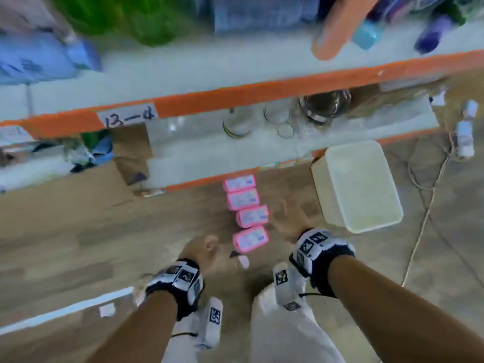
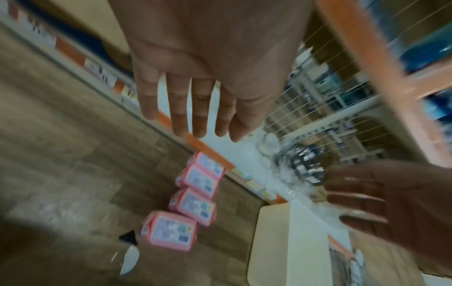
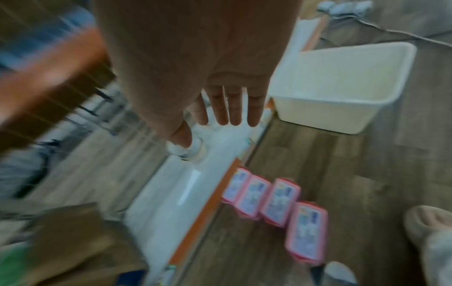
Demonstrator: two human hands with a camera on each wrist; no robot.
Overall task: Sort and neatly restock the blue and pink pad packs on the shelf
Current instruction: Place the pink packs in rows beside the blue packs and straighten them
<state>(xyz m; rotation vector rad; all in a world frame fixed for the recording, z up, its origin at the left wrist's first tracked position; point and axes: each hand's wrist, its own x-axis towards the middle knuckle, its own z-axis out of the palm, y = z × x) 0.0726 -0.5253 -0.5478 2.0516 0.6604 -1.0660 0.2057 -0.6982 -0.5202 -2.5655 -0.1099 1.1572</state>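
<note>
Several pink pad packs [image 1: 247,208] lie in a row on the wooden floor, running out from the orange edge of the bottom shelf [image 1: 199,180]; they also show as pink pad packs [image 2: 193,203] and pink pad packs [image 3: 276,207] in the wrist views. My left hand [image 1: 201,251] hovers above the floor just left of the nearest pack, fingers straight and spread, holding nothing. My right hand [image 1: 286,221] hovers to the right of the row, fingers also straight and empty. No blue packs lie on the floor. All views are motion-blurred.
A cream plastic bin [image 1: 356,184] stands on the floor right of the packs. Glass jars [image 1: 324,106] sit on the bottom shelf. A cardboard box [image 1: 131,153] is at the left, cables [image 1: 429,184] at the right. Blue bags [image 1: 39,61] fill the upper shelf.
</note>
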